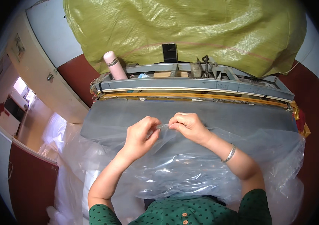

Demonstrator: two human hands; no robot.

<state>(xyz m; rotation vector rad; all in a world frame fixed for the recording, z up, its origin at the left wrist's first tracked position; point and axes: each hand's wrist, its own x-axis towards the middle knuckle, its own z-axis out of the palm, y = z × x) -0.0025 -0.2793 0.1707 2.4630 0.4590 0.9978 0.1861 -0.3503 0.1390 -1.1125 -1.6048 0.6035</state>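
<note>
Closest to us, a green dotted shirt [184, 212] fills the bottom edge — and just beyond it, here's the clear plastic film [178, 168], spread across the person's front and over the dark grey work surface [103, 116]. Up at the middle of that surface, left hand [140, 135] and right hand [189, 125] meet almost fingertip to fingertip, both closed in a pinch on the film, a short gathered bit of its far edge showing between them. The left grip is partly masked by its own curled fingers. So here's the relation that counts: the pinched edge sits at the fingertips, the bulk of the sheet falls back from there toward the body, under both forearms, its long run going side to side. Neither hand is clearly nearer; the two share that edge, the right reaching slightly farther out. Beyond them, well apart from the fingers, the grey metal frame [204, 84] lies crosswise too — roughly parallel with the film's long way.
</note>
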